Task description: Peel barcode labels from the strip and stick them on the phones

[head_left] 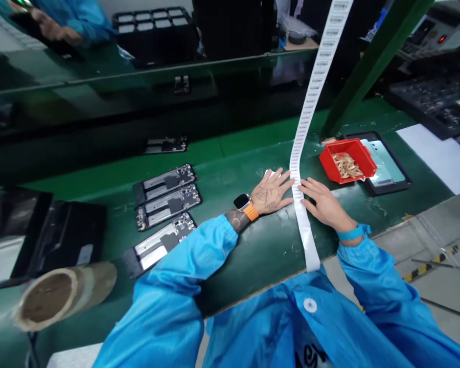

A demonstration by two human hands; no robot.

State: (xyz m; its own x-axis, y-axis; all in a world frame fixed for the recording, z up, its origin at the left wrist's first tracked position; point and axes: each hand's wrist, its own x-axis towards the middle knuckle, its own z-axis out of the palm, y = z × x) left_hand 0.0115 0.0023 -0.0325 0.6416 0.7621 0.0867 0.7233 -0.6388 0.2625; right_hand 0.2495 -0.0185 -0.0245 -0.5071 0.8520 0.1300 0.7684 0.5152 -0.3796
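Observation:
A long white strip of barcode labels (301, 128) hangs down from above, bends at the green bench and runs along it to the front edge. My left hand (270, 196) lies flat with spread fingers, its fingertips at the strip's left side; a small white piece (273, 174) is partly hidden behind them. From the right, my right hand (324, 203) reaches the strip with fingers stretched out, its fingertips on or at the strip's edge. Neither hand is closed around anything. Left of my hands lie phone frames with circuit boards (168, 204) in a row.
A red bin (347, 161) with beige bands or strips stands to the right, beside a black tray with a light-coloured panel (387, 162). A green post (368, 66) rises behind. A cardboard tube (67, 291) is at front left. Across the bench, a co-worker's hands (55, 28) hold a dark object.

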